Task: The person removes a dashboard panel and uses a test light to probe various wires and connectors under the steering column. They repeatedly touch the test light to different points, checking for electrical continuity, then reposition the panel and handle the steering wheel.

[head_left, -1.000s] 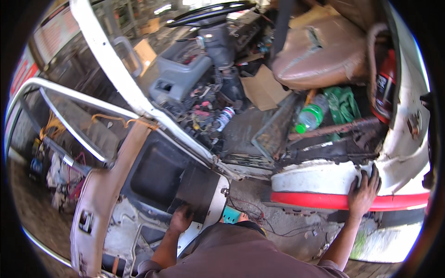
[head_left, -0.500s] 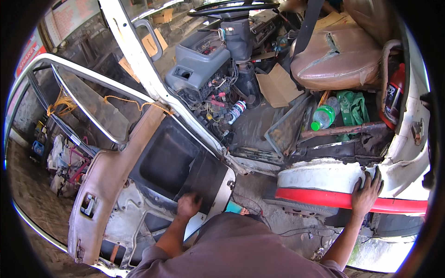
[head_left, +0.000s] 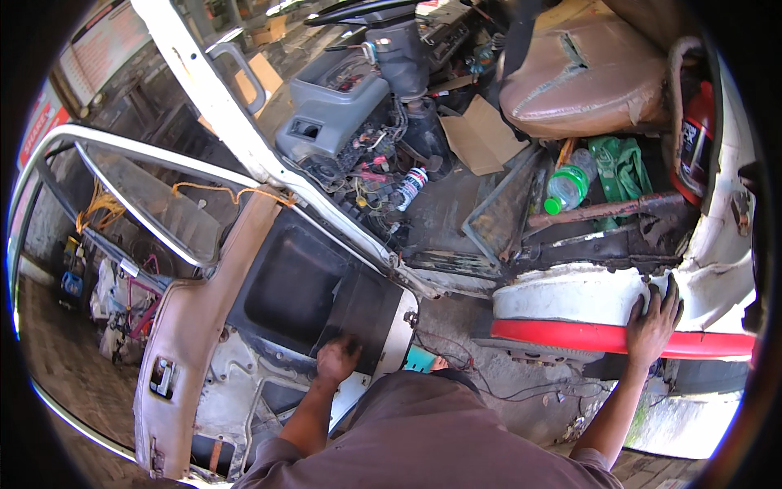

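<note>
My left hand (head_left: 339, 359) is closed, its curled fingers against the black inner panel (head_left: 358, 322) of the open vehicle door. Whatever those fingers may hold is hidden. On the right, my right hand (head_left: 653, 326) lies with fingers stretched out on the white body panel (head_left: 562, 292), above its red lower strip (head_left: 554, 332). The door's bare metal inner skin (head_left: 236, 375) shows beside a tan trim strip (head_left: 183, 326) with an inside handle (head_left: 163, 376). A door window (head_left: 155, 200) leans in the frame, with orange string (head_left: 102, 208) tied near it.
Inside the cab are a torn brown seat (head_left: 586, 81), a grey console (head_left: 334, 114) with exposed wiring, a spray can (head_left: 412, 187), cardboard (head_left: 485, 134) and a green-capped bottle (head_left: 568, 189). A red bottle (head_left: 695, 143) stands beside the seat. Cables (head_left: 521, 395) lie on the ground.
The view has shifted slightly, so the cab appears a little higher and the door a little to the right. Both hands keep their places on the door panel and the body panel.
</note>
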`<state>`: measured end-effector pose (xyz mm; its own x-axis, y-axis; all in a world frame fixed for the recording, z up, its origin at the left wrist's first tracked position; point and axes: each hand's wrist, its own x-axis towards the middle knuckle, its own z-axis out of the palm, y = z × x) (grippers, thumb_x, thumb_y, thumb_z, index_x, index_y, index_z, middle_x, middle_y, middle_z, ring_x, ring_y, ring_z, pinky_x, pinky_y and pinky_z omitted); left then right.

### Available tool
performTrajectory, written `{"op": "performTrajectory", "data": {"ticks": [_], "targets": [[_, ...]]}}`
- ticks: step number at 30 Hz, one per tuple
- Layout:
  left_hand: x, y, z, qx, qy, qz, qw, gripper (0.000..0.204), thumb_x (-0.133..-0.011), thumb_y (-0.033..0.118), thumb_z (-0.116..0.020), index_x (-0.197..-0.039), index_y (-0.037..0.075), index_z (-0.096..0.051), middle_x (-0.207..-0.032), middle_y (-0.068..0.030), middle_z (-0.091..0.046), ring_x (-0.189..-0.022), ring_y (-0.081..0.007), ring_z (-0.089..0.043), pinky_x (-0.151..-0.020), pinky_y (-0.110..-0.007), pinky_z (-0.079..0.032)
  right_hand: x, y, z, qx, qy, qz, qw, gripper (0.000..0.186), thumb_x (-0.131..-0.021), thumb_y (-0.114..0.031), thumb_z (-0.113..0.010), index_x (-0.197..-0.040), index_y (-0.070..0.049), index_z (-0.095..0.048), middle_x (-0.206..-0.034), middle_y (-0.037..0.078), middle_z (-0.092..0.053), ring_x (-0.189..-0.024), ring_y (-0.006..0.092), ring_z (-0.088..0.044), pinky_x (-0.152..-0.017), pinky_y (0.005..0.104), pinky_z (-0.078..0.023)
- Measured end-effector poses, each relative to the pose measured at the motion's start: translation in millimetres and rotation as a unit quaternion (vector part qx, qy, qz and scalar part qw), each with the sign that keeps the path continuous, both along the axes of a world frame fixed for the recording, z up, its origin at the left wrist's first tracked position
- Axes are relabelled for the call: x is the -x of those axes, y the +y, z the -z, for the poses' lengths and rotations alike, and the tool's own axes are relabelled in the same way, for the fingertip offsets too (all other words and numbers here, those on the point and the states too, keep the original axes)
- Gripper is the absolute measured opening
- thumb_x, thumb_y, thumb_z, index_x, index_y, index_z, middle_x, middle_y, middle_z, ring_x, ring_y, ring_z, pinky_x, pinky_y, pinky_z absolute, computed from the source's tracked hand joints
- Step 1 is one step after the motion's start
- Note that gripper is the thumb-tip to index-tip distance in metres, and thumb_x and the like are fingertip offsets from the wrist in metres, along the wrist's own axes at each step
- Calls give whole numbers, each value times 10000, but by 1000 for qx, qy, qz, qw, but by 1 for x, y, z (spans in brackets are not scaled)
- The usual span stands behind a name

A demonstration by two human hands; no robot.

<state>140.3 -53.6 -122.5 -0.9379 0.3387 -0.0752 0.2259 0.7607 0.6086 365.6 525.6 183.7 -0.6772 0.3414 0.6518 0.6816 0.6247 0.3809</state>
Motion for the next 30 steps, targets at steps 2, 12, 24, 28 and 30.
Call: {"op": "performTrajectory", "data": {"ticks": [2,12,24,28,30], "targets": [[4,2,-4,-16,-62,-21,998,331,-943,286,-836,-1208,89,-810,-1165,-181,-813,-1118,-411,-767,-1003,-493,-606,1,-1,-2,10,-5,15,1000,346,-1042,-223,-676,-1336,-46,-718,-1656,217,-561,-1521,427,-539,-1279,628,-389],[74,23,-19,-8,161,-50,986,436,-951,193,-823,-1352,46,-738,-1311,-268,-750,-1325,-542,-635,-1162,-566,-510,-2,-2,-5,28,-6,-34,999,357,-1000,-158,-715,-1339,-48,-723,-1635,199,-590,-1534,438,-515,-1310,608,-352],[94,30,1,169,36,-55,983,795,-970,431,-783,-1602,34,-510,-1570,-277,-594,-1428,-448,-595,-1175,-519,-517,207,-190,152,562,-13,-385,732,588,-960,-267,-869,-1449,-6,-674,-1380,289,-735,-1270,476,-725,-1110,505,-592],[94,29,3,179,49,-53,981,780,-981,426,-764,-1608,44,-500,-1556,-259,-608,-1401,-437,-616,-1174,-521,-521,366,-239,165,517,-77,-369,769,870,-947,-315,-858,-1673,-59,-453,-1668,299,-504,-1455,492,-588,-1206,521,-526],[94,31,3,186,54,-53,980,765,-985,414,-756,-1606,47,-500,-1539,-251,-618,-1387,-437,-623,-1171,-521,-522,438,-251,160,441,-108,-374,809,920,-943,-320,-856,-1693,-28,-411,-1749,274,-405,-1588,480,-441,-1284,534,-443]]}}
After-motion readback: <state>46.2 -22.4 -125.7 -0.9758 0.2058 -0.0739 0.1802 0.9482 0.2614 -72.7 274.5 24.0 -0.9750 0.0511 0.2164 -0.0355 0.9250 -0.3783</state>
